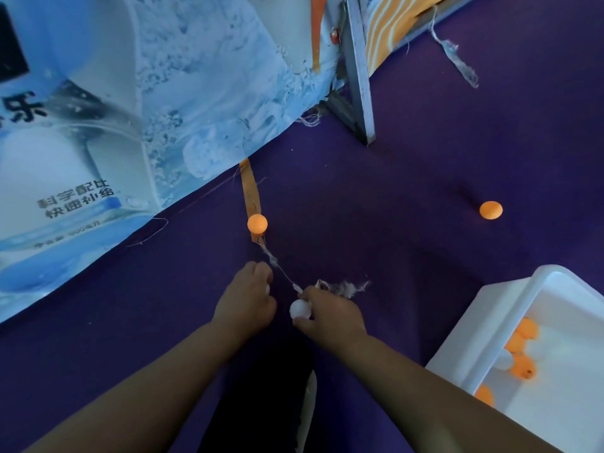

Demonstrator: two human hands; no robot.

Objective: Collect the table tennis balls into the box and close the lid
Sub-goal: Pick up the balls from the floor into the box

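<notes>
My right hand (pixel 331 317) is low over the purple floor, closed on a white table tennis ball (pixel 300 309) that shows at its thumb side. My left hand (pixel 246 300) is curled just left of it, and a sliver of white shows at its fingers; what it holds is mostly hidden. An orange ball (pixel 257 223) lies on the floor above my hands, on an orange strip. A second orange ball (pixel 491 210) rests far right. The white box (pixel 457 351) stands open at lower right with several orange balls and a white one inside. No lid is visible.
A blue printed banner (pixel 130 125) slants down to the floor on the left. A grey metal frame leg (pixel 359 76) stands at the top centre. Frayed white threads (pixel 343 286) and an orange strip (pixel 250 194) lie by my hands.
</notes>
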